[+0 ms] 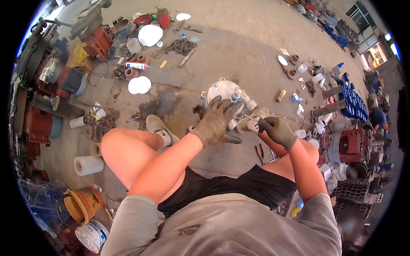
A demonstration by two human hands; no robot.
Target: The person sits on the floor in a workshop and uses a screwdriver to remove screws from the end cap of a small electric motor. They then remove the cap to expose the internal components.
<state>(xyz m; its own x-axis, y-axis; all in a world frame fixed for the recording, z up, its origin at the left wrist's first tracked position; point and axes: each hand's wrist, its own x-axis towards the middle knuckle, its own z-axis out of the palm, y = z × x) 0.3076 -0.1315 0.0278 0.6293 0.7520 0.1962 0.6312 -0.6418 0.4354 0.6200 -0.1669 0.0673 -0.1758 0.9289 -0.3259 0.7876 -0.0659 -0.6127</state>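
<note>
A round grey metal pump-like housing (221, 89), with bolts and a short pipe stub, lies on the floor between my feet. My left hand (215, 121), in a dirty work glove, reaches over its near side with the fingers stretched out. The palm hides part of the housing. In my gloved right hand (278, 131), the closed fingers grip a thin metal tool (251, 118) whose shaft points left toward the housing. Its handle is inside the fist, so its exact kind is not clear.
Pliers (259, 152) with red-black handles lie by my right leg. At the far left are a sealant tube (136, 65) and a chain (183, 46). Motors and an orange bucket (85, 202) line the left. A red motor (348, 146) and blue parts (355, 102) stand right.
</note>
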